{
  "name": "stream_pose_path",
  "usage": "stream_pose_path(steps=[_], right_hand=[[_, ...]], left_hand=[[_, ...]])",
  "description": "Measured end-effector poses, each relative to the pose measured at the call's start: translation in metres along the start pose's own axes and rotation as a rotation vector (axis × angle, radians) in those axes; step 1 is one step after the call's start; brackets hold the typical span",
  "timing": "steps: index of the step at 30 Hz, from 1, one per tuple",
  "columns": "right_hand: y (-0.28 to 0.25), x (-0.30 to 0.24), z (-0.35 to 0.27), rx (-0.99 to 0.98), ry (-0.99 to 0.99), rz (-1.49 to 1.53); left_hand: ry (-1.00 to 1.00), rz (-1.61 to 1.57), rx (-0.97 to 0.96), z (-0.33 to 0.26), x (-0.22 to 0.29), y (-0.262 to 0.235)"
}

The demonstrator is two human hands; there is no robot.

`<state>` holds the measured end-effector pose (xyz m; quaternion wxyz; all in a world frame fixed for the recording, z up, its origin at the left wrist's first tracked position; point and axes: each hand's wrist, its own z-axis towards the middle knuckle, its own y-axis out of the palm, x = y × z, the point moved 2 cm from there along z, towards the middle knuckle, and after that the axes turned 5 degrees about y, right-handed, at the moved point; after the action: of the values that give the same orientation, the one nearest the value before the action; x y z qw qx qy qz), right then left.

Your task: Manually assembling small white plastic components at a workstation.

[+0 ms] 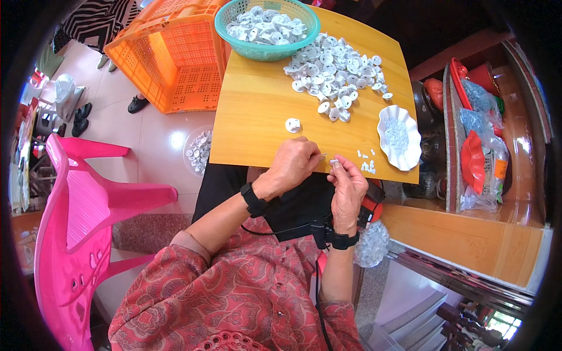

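Over the near edge of the wooden table point(252, 111), my two hands are close together. My left hand point(293, 164) is closed in a pinch, with a tiny pale sliver point(323, 156) at its fingertips. Between the thumb and finger of my right hand point(349, 186) sits a small white plastic piece point(333, 161). Several small white pieces point(367, 166) lie just beyond the right hand. A single round white plastic part point(293, 125) rests beyond my left hand. Farther back spreads a heap of similar white parts point(336, 70).
A teal basket point(234, 44) of white parts stands at the table's far left. On the right is a wavy white dish point(413, 149) holding small clear pieces. An orange crate point(167, 64), a pink chair point(70, 205) and a floor tub of parts point(199, 152) are left; shelves point(468, 216) stand right.
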<state>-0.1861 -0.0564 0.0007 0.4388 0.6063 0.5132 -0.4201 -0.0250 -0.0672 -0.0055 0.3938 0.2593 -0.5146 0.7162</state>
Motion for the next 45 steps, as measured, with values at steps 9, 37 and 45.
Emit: stream_pose_path(steps=[9, 37, 45], right_hand=[[0.001, -0.003, -0.001, 0.045, 0.006, -0.022], [0.007, -0.007, -0.008, -0.024, -0.047, 0.015], [0.005, -0.008, -0.009, -0.085, -0.080, -0.182]], left_hand=[[-0.026, 0.058, 0.052, 0.001, 0.006, -0.003], [-0.447, -0.877, -0.245, -0.009, 0.003, -0.005], [-0.496, -0.800, -0.248, -0.010, 0.005, -0.007]])
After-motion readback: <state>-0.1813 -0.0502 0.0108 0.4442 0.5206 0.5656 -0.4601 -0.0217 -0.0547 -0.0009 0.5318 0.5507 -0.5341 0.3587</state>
